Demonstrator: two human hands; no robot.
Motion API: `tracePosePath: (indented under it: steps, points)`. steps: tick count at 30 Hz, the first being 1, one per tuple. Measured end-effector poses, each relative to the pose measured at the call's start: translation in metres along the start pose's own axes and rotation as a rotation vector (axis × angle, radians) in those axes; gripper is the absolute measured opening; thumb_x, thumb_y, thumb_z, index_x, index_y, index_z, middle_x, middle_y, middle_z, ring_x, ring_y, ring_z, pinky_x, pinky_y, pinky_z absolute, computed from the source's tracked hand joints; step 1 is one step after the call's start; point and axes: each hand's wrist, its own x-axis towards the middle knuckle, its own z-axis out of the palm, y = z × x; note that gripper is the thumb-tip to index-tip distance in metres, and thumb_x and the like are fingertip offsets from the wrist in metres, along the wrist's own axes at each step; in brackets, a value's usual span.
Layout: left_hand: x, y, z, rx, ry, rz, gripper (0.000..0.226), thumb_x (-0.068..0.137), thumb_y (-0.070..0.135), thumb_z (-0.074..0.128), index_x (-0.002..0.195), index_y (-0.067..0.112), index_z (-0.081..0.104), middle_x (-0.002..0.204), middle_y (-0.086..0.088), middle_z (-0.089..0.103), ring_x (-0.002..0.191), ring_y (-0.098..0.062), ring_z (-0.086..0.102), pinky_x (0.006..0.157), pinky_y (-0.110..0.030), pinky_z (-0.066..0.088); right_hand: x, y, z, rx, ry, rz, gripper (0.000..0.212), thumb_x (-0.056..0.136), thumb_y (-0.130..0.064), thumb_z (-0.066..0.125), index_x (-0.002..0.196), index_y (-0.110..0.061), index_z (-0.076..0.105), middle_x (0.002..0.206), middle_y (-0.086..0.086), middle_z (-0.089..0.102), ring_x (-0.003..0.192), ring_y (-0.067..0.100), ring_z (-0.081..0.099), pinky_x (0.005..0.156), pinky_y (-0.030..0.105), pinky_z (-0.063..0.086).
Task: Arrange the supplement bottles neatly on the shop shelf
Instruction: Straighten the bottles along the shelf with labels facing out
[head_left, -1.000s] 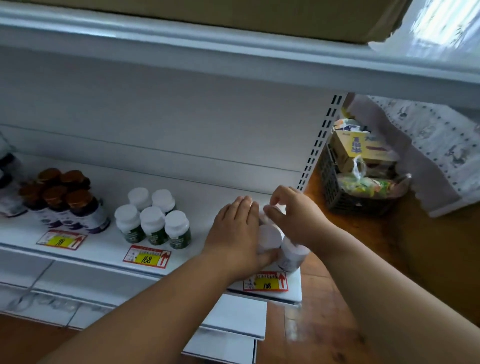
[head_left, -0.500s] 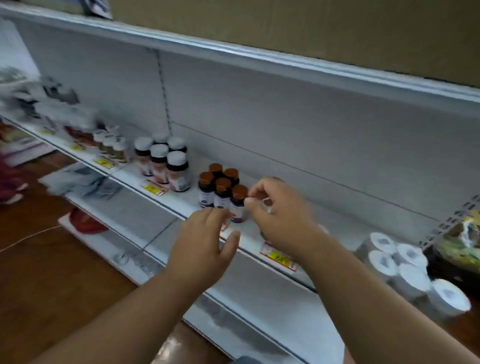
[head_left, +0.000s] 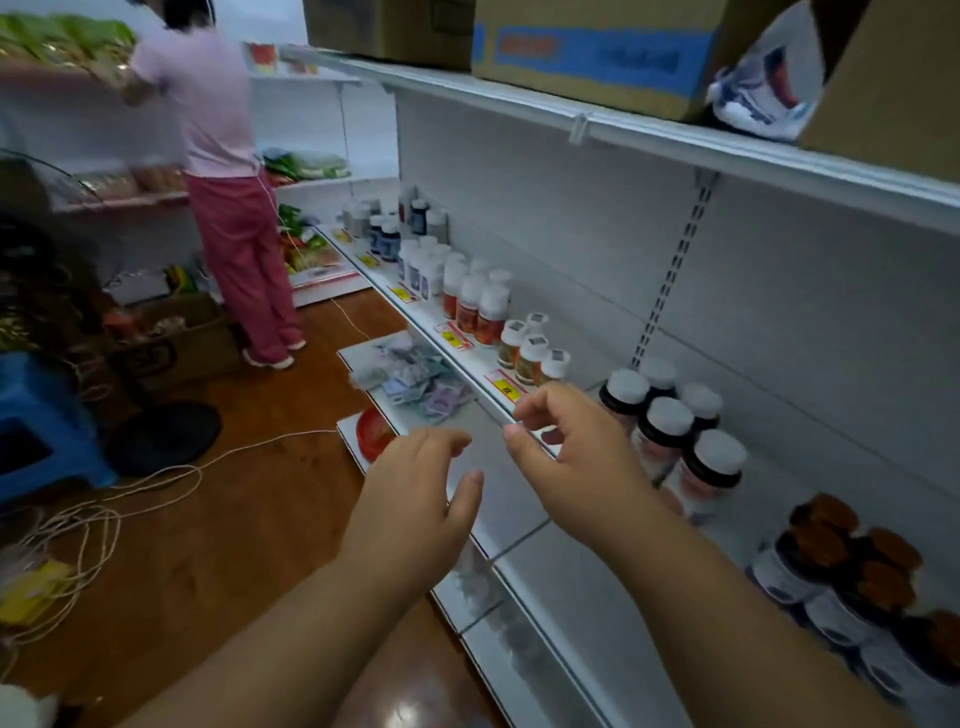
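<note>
1. Head view, hands: both hands hang empty in front of the shelf (head_left: 470, 364) edge. The left hand (head_left: 415, 499) has loosely spread fingers and holds nothing. The right hand (head_left: 576, 462) has its fingers half curled, thumb and forefinger near each other but with nothing between them.

2. Head view, stock: supplement bottles stand in clusters along the shelf. Nearest the right hand is the dark white-capped cluster (head_left: 675, 431), five bottles counted. To its right, the brown-capped cluster (head_left: 852, 561): count uncertain, blurred at the frame edge. Farther down the shelf, the small amber bottles (head_left: 532, 348), four counted; then the tall orange-label bottles (head_left: 478, 306), about six; beyond these, white and dark groups too blurred to count.

3. Head view, surroundings: three cardboard boxes (head_left: 587, 57) on the upper shelf; one other person (head_left: 228, 171) at the far shelving; a blue stool (head_left: 36, 415) and loose cord (head_left: 104, 499) on the floor.

4. Judgement, step in hand: apparently reaching for the next cluster to square up. Recommended: bracket the cluster with both palms, press rows together gently, align the front row with the price tag (head_left: 503, 385), avoid tipping the tall bottles.
</note>
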Motion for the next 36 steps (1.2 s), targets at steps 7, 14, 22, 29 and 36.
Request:
tracePosePath:
  steps: [7,14,22,29,36]
  points:
    - [0.104,-0.090,0.004,0.068,0.019,-0.089,0.039,0.091,0.050,0.047,0.125,0.032,0.053,0.114,0.015,0.057,0.106,-0.005,0.049,0.089,-0.030,0.047,0.143,0.017,0.077,0.103,-0.096,-0.013,0.009,0.083,-0.038,0.059,0.086,-0.031,0.056,0.091,-0.011,0.059,0.082,0.005,0.059,0.073,0.033,0.053]
    - [0.207,-0.191,-0.009,0.040,0.064,-0.185,0.040,0.089,0.051,0.045,0.124,0.033,0.052,0.114,0.016,0.057,0.105,-0.003,0.048,0.085,-0.026,0.046,0.276,0.004,0.171,0.157,-0.188,-0.033,0.021,0.078,-0.050,0.051,0.088,-0.033,0.054,0.091,-0.011,0.059,0.085,0.005,0.059,0.074,0.036,0.055]
    - [0.342,-0.334,-0.023,-0.014,0.057,-0.117,0.042,0.087,0.054,0.042,0.124,0.034,0.049,0.114,0.015,0.056,0.103,-0.002,0.048,0.086,-0.029,0.049,0.416,0.001,0.277,0.090,-0.101,0.031,0.008,0.083,-0.040,0.060,0.087,-0.036,0.054,0.087,-0.013,0.058,0.077,0.000,0.057,0.065,0.021,0.048]
    - [0.462,-0.391,-0.027,-0.077,-0.060,0.019,0.045,0.087,0.056,0.039,0.124,0.033,0.051,0.115,0.014,0.056,0.108,-0.007,0.049,0.090,-0.032,0.047,0.536,0.021,0.290,-0.006,0.023,0.225,0.009,0.085,-0.044,0.059,0.091,-0.040,0.056,0.087,-0.013,0.060,0.070,-0.001,0.058,0.059,0.024,0.046]
    - [0.583,-0.431,0.012,-0.060,-0.101,0.153,0.041,0.091,0.044,0.053,0.123,0.020,0.056,0.114,-0.001,0.061,0.105,-0.022,0.055,0.088,-0.038,0.048,0.686,0.106,0.302,-0.396,-0.045,0.371,0.045,0.091,-0.039,0.058,0.133,-0.024,0.051,0.134,0.006,0.050,0.111,0.023,0.056,0.089,0.032,0.045]
